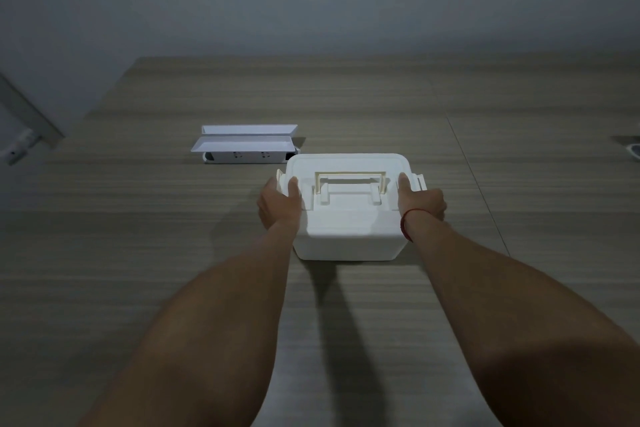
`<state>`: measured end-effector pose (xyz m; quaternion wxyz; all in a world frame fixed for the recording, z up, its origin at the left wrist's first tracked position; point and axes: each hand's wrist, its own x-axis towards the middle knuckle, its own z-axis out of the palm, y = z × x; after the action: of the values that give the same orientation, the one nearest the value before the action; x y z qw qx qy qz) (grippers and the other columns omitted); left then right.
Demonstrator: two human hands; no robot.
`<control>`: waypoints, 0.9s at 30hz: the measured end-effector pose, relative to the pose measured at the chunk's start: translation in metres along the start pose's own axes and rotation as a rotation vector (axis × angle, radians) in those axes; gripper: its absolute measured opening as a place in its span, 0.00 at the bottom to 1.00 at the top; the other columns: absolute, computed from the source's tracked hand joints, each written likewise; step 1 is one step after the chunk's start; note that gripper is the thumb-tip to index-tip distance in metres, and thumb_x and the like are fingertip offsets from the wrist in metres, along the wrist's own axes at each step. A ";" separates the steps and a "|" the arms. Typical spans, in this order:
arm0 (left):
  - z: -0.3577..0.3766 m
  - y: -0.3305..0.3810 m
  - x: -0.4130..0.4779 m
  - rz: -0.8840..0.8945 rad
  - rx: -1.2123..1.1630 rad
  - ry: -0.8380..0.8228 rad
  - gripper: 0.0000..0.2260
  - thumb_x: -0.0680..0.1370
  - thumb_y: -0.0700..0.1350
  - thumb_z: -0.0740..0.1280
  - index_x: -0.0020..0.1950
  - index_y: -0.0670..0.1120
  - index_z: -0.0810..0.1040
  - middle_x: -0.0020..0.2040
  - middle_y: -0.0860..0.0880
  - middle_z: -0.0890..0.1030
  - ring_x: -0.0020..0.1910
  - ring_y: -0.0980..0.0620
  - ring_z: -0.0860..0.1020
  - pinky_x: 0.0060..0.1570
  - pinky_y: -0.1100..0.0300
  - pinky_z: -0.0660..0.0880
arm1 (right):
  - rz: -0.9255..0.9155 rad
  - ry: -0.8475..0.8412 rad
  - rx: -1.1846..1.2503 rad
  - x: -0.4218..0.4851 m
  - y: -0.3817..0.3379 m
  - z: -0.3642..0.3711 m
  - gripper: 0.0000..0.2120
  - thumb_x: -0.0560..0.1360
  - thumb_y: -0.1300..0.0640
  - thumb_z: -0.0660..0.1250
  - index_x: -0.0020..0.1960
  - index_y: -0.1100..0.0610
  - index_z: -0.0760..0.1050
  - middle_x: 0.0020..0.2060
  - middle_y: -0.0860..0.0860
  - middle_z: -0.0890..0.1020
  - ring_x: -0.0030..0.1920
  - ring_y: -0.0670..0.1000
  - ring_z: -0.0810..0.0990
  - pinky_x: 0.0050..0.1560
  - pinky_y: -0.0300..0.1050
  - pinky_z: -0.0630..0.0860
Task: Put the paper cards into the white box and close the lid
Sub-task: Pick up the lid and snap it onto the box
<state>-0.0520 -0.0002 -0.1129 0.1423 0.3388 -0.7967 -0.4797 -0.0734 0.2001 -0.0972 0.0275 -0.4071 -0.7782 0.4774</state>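
Note:
The white box (349, 236) stands on the wooden table a little right of centre, with its lid (349, 166) lying flat on top and a cream handle folded down on it. My left hand (278, 203) grips the box's left side, thumb on the lid beside the raised left latch. My right hand (420, 199), with a red string around the wrist, grips the right side in the same way, thumb on the lid by the right latch. No paper cards are in sight; the inside of the box is hidden.
A white power strip with tray-like covers (246, 144) lies just behind and left of the box. A dark object (635, 151) shows at the table's right edge. A grey wall stands behind the table (138, 253).

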 end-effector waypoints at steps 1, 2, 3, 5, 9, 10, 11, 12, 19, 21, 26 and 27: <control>0.000 0.000 -0.001 0.030 0.010 0.005 0.20 0.77 0.51 0.65 0.65 0.42 0.77 0.59 0.41 0.82 0.59 0.41 0.79 0.58 0.52 0.75 | -0.008 0.008 -0.012 0.000 0.001 0.000 0.32 0.69 0.37 0.68 0.60 0.62 0.73 0.59 0.59 0.80 0.58 0.62 0.79 0.57 0.52 0.74; 0.000 0.001 -0.001 0.063 0.020 0.015 0.18 0.78 0.50 0.65 0.64 0.41 0.78 0.58 0.40 0.82 0.59 0.40 0.79 0.56 0.52 0.75 | -0.017 0.017 -0.023 -0.001 0.001 0.000 0.32 0.69 0.37 0.67 0.59 0.62 0.73 0.58 0.59 0.80 0.58 0.62 0.79 0.57 0.52 0.74; 0.000 0.002 0.000 0.095 0.037 0.021 0.17 0.79 0.48 0.64 0.62 0.39 0.79 0.57 0.39 0.83 0.57 0.39 0.80 0.55 0.52 0.76 | -0.028 0.025 -0.032 -0.002 0.001 0.000 0.31 0.70 0.37 0.67 0.59 0.62 0.74 0.58 0.60 0.80 0.58 0.63 0.79 0.57 0.52 0.74; 0.000 0.003 0.001 0.128 0.087 0.027 0.16 0.79 0.46 0.63 0.58 0.37 0.80 0.54 0.37 0.83 0.55 0.38 0.80 0.53 0.50 0.77 | -0.050 0.042 -0.046 -0.004 0.001 0.002 0.30 0.71 0.38 0.66 0.59 0.62 0.74 0.58 0.60 0.80 0.58 0.63 0.79 0.57 0.53 0.74; 0.000 0.002 0.002 0.123 0.071 0.030 0.15 0.79 0.46 0.63 0.57 0.37 0.81 0.53 0.37 0.84 0.53 0.38 0.81 0.52 0.50 0.77 | -0.119 0.096 -0.054 -0.008 0.001 0.003 0.24 0.74 0.42 0.65 0.58 0.62 0.75 0.57 0.61 0.81 0.57 0.63 0.80 0.55 0.52 0.75; 0.000 0.001 0.001 0.130 0.066 0.030 0.15 0.79 0.46 0.63 0.57 0.36 0.81 0.53 0.37 0.84 0.53 0.38 0.81 0.51 0.50 0.77 | -0.135 0.104 -0.055 -0.008 0.000 0.003 0.23 0.74 0.44 0.65 0.57 0.62 0.76 0.57 0.61 0.81 0.57 0.63 0.80 0.55 0.52 0.75; 0.001 0.001 0.001 0.136 0.065 0.028 0.16 0.79 0.46 0.63 0.57 0.35 0.80 0.53 0.36 0.83 0.53 0.37 0.81 0.52 0.49 0.77 | -0.146 0.108 -0.056 -0.009 0.000 0.003 0.22 0.75 0.45 0.65 0.57 0.62 0.77 0.56 0.61 0.82 0.57 0.63 0.80 0.55 0.52 0.75; 0.001 0.001 0.001 0.138 0.064 0.025 0.16 0.79 0.46 0.63 0.57 0.35 0.80 0.54 0.36 0.83 0.54 0.37 0.80 0.52 0.49 0.77 | -0.155 0.111 -0.059 -0.009 0.000 0.004 0.21 0.76 0.45 0.64 0.57 0.62 0.77 0.56 0.61 0.82 0.57 0.63 0.80 0.55 0.52 0.75; 0.000 0.004 0.000 0.114 0.040 0.020 0.17 0.79 0.45 0.63 0.65 0.38 0.77 0.62 0.39 0.81 0.61 0.40 0.79 0.60 0.52 0.74 | -0.182 0.122 -0.058 -0.009 -0.005 0.004 0.13 0.77 0.53 0.64 0.51 0.63 0.80 0.53 0.62 0.83 0.54 0.63 0.81 0.51 0.51 0.76; 0.000 0.006 0.000 0.076 0.067 0.005 0.16 0.79 0.48 0.62 0.60 0.38 0.79 0.58 0.39 0.82 0.58 0.38 0.79 0.55 0.51 0.76 | -0.131 0.095 -0.011 -0.008 -0.007 0.003 0.15 0.77 0.51 0.65 0.55 0.62 0.79 0.56 0.61 0.82 0.57 0.63 0.80 0.55 0.51 0.76; 0.002 0.027 0.000 -0.129 0.114 -0.097 0.32 0.74 0.66 0.60 0.64 0.41 0.75 0.63 0.41 0.78 0.61 0.39 0.77 0.59 0.49 0.73 | -0.032 -0.047 0.018 -0.015 -0.024 0.007 0.36 0.69 0.34 0.66 0.63 0.62 0.73 0.62 0.59 0.78 0.62 0.61 0.76 0.62 0.52 0.71; 0.002 0.031 0.000 -0.174 0.111 -0.130 0.36 0.72 0.68 0.61 0.67 0.41 0.72 0.65 0.41 0.77 0.63 0.39 0.76 0.62 0.48 0.71 | -0.019 -0.072 -0.013 -0.017 -0.028 0.009 0.39 0.66 0.31 0.67 0.64 0.61 0.72 0.63 0.58 0.77 0.64 0.61 0.74 0.65 0.53 0.69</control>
<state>-0.0654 0.0107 -0.0871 0.0293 0.3822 -0.7972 -0.4664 -0.0824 0.1767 -0.0747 0.0013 -0.3824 -0.7857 0.4864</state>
